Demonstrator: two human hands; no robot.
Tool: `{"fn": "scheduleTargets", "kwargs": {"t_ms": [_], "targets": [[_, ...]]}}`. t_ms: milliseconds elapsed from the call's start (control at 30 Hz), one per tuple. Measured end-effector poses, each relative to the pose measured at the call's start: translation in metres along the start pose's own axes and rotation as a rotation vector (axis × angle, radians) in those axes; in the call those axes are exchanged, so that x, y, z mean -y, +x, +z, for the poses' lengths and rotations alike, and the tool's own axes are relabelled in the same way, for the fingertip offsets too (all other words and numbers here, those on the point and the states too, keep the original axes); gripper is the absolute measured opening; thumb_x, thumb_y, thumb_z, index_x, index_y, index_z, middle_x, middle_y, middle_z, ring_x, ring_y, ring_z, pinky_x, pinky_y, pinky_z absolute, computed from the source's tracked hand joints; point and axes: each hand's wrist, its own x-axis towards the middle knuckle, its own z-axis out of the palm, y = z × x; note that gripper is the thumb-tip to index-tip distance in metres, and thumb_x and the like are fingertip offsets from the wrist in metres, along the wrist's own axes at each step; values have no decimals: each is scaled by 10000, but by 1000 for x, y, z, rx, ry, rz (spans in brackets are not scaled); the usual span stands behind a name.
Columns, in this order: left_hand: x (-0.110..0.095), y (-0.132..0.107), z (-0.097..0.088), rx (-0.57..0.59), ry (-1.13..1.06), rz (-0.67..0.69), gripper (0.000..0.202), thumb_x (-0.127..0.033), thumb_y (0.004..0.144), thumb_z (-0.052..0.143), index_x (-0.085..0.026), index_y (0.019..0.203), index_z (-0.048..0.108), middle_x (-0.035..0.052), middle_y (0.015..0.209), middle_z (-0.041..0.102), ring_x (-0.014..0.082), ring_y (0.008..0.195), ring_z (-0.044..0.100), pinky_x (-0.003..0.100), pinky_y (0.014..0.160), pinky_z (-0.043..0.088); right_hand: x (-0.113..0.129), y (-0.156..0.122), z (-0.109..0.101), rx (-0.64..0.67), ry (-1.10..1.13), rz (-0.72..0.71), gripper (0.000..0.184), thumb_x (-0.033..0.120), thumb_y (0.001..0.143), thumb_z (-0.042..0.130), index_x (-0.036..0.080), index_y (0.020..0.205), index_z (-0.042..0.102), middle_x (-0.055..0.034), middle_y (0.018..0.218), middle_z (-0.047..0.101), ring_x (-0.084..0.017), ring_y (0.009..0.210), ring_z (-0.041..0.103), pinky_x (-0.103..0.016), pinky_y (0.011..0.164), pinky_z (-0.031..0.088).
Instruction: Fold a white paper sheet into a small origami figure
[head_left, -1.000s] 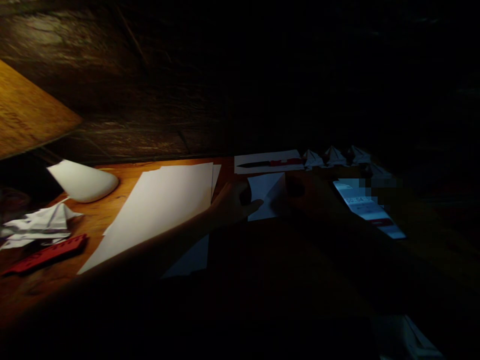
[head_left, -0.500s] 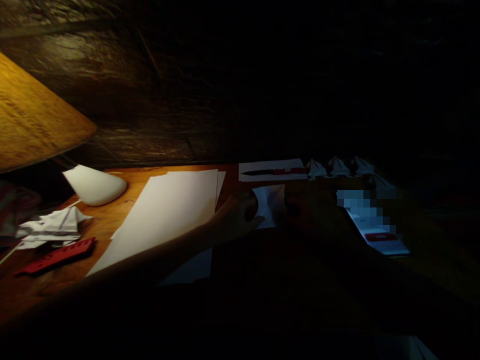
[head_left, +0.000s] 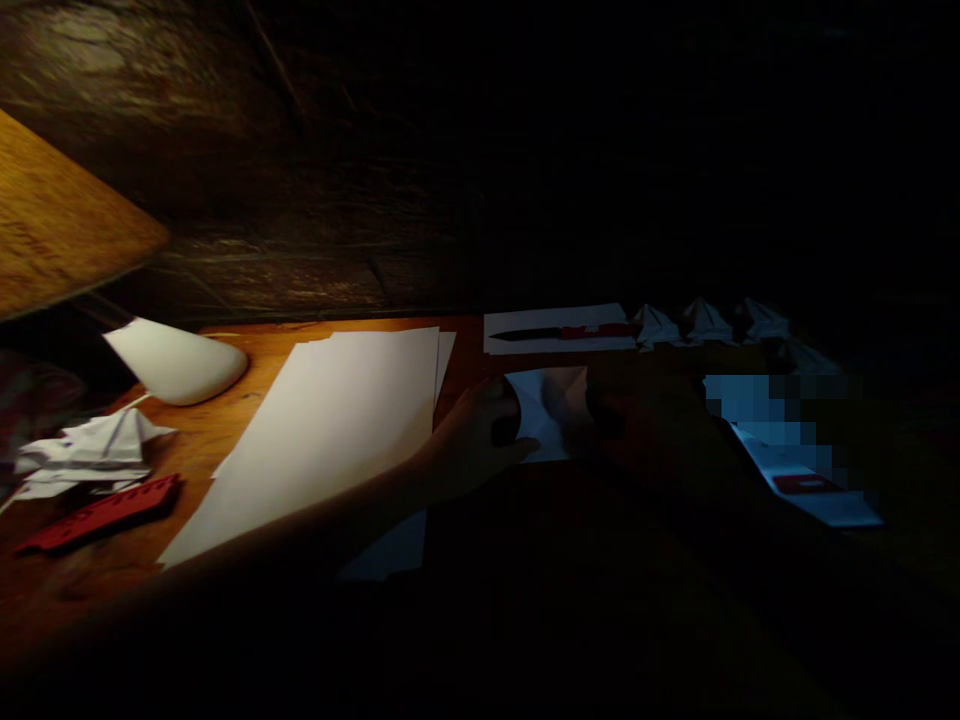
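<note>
A small creased square of paper [head_left: 541,410] is held up between my two hands above the dark part of the table. My left hand [head_left: 487,432] grips its left edge, with the thumb on the near side and the fingers curled behind. At the right edge my right hand [head_left: 615,425] pinches the paper, though deep shadow hides most of its fingers. Just beyond lies a knife [head_left: 559,334] with a black blade and a red handle, resting on a white paper strip [head_left: 517,347]. Left of my left hand is a stack of white paper sheets [head_left: 352,400].
Several folded paper shapes [head_left: 706,322] stand in a row at the back right. A lit phone [head_left: 821,500], partly pixelated, lies at right. On the left are a lamp base [head_left: 180,365], its shade [head_left: 67,220], crumpled folded paper [head_left: 97,450] and a red slotted object [head_left: 105,515].
The view has shifted slightly, so the phone and folded shapes appear farther right. The paper square looks spread a little wider between my hands, which keep hold of it.
</note>
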Motion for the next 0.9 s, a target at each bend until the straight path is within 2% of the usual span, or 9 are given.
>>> {"fn": "scheduleTargets", "kwargs": {"t_ms": [167,400,567,667,900], "targets": [[1,-1,0,0,-25,-14,109,-258,813,798,-174,857,746,99,1159,668,256,1031,650,440,906,564,7,0,-4,-17,-84,22,159,305,845,729,253,986,778,-74,978,798,-254,788,713,-349,648,520],[0,-2,-1,14,-63,-43,131,-286,820,782,-172,866,733,105,1170,665,264,1052,645,446,912,561,17,0,-11,58,-101,38,77,266,860,687,219,883,744,-63,866,781,-210,697,683,-302,570,450],[-1,-2,-1,25,-4,-13,158,-305,843,754,-174,795,678,96,1124,643,257,1023,632,430,889,554,12,-1,-7,17,-94,-14,110,286,866,700,237,937,768,-64,919,789,-211,722,684,-308,600,468],[0,-2,0,17,17,4,156,-320,849,747,-183,822,679,85,1091,637,248,994,629,412,853,559,9,-1,-5,41,-45,-17,118,283,880,683,244,940,776,-53,917,793,-206,711,691,-306,592,473],[1,-4,1,11,84,49,141,-320,871,720,-188,846,677,84,1085,620,260,1026,612,428,884,547,24,0,-18,98,-30,-52,177,211,886,666,263,979,807,-50,991,804,-225,802,721,-329,692,534]]}}
